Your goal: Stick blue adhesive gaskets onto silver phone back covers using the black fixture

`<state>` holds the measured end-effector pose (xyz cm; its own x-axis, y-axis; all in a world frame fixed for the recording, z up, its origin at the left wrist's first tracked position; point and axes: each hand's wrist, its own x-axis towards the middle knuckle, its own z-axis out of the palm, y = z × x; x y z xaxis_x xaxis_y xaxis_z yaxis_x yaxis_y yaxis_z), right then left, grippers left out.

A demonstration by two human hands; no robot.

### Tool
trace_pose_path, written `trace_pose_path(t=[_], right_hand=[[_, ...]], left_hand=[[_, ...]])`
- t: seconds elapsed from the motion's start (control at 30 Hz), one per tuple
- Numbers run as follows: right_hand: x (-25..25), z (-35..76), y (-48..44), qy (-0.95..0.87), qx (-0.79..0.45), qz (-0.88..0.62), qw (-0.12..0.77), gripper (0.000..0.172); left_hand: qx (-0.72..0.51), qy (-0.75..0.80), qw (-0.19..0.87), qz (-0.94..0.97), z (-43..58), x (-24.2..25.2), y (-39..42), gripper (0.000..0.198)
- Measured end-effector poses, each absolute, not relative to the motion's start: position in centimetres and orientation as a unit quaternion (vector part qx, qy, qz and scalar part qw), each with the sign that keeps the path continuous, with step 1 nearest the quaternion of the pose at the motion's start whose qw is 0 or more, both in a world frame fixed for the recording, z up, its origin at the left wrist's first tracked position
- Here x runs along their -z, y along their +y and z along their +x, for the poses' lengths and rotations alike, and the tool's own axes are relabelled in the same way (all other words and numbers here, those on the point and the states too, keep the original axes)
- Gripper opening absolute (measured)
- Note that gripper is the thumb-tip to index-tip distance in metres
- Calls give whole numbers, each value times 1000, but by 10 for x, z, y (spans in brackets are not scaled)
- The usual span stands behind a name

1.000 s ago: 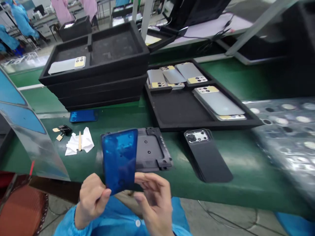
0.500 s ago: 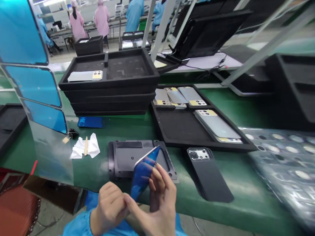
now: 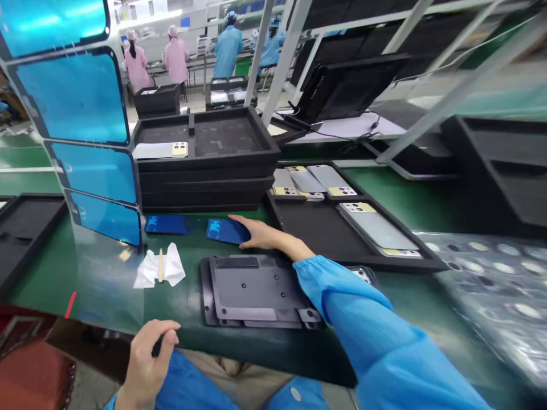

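Observation:
My right hand (image 3: 262, 233) reaches across the bench, thumb and fingers closed around the right end of a blue phone panel (image 3: 220, 229). The panel lies at or just above the green surface; its contact there is hard to judge. Left of it lies a similar blue panel (image 3: 166, 224). Below my right forearm sits a dark metal fixture plate (image 3: 260, 290), partly covered by the sleeve. At the bench's front edge is my left hand (image 3: 149, 356), fingers loosely curled, thumb apart from the index finger, nothing visible in it.
Stacked black trays (image 3: 209, 171) stand behind; an open tray (image 3: 316, 228) with silver phone panels is at right. Blue film sheets (image 3: 72, 94) hang at left near a white tissue (image 3: 173, 267) with a wooden stick (image 3: 160, 266). Clear blister trays (image 3: 496, 296) lie far right.
My right hand has carried the blue panel from above the fixture to the back of the bench. My left hand has let go and moved left. The view has shifted; the fixture sits differently.

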<state>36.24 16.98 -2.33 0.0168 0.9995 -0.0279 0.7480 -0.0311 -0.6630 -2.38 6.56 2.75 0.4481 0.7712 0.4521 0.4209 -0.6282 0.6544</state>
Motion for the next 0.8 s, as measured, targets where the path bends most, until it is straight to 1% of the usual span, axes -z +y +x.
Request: trace_pose_path(t=[0.07, 0.13, 0.2, 0.3, 0.33, 0.4, 0.5, 0.53, 0.6, 0.63, 0.7, 0.73, 0.8], right_hand=[[33, 365, 173, -658, -264, -669, 222, 40], [37, 368, 172, -660, -258, -672, 214, 40], [34, 369, 169, -664, -240, -673, 221, 42], [21, 359, 160, -676, -210, -658, 257, 47], [15, 352, 155, -683, -201, -648, 272, 48], [1, 334, 145, -699, -188, -620, 302, 46], [-27, 299, 123, -731, -173, -565, 341, 38], [-39, 287, 114, -741, -167, -546, 353, 35], [-68, 263, 94, -760, -147, -505, 382, 29], [-83, 251, 85, -777, -122, -466, 405, 26], [-113, 228, 68, -800, -79, -391, 447, 26], [-126, 217, 63, -808, -61, -363, 460, 25], [-145, 197, 60, -825, -37, -328, 458, 24]], left_hand=[[-377, 388, 241, 806, -34, -31, 69, 17], [-402, 411, 239, 783, -45, -37, 78, 14], [-455, 445, 215, 741, -57, -44, 97, 14], [-538, 495, 163, 662, -78, -56, 146, 24], [-552, 507, 162, 641, -83, -61, 166, 31], [-541, 520, 207, 628, -93, -73, 203, 48], [-470, 514, 315, 645, -97, -94, 235, 58], [-450, 508, 341, 650, -97, -101, 238, 58], [-431, 498, 367, 657, -94, -114, 229, 51], [-430, 493, 372, 659, -93, -121, 220, 47], [-429, 484, 374, 665, -88, -132, 196, 40], [-426, 479, 374, 670, -85, -137, 183, 38], [-418, 468, 355, 693, -78, -144, 159, 33]])
